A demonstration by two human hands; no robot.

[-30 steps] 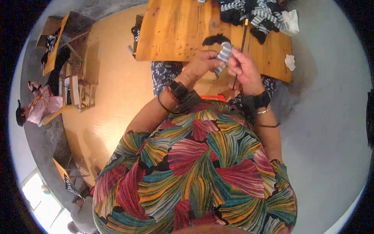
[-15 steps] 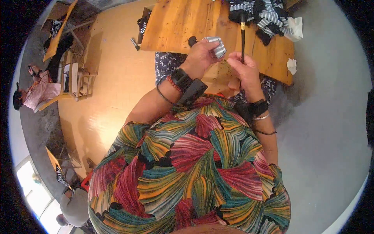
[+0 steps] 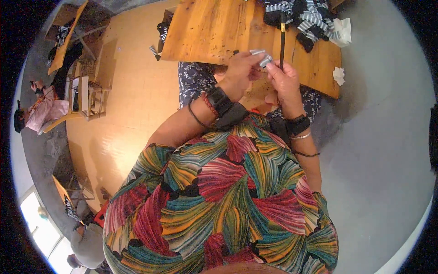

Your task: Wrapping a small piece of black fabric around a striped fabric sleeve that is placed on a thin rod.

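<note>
My left hand [image 3: 241, 73] is closed on a small grey, light-striped piece of cloth [image 3: 258, 52]. My right hand [image 3: 285, 84] meets it from the right, thumb and fingers pinched at the cloth's near end. Just beyond the right fingers rises a thin black stick [image 3: 282, 41] with a gold band; whether those fingers touch it, I cannot tell. A tiny black bit [image 3: 236, 52] shows beside the left knuckles. Past the stick, black and striped cloth pieces [image 3: 310, 20] lie heaped on the wooden table [image 3: 205, 34].
White crumpled paper [image 3: 338, 76] lies by the table's right edge, and a white sheet or bag [image 3: 342, 32] sits beside the heap. A box [image 3: 166, 27] with striped cloth stands left of the table. People [image 3: 45, 107] sit at other tables on the left.
My hands have come together: the left turned and moved slightly right, and the right fingers now pinch the striped cloth. Less of the cloth shows. The stick looks unmoved against the table.
</note>
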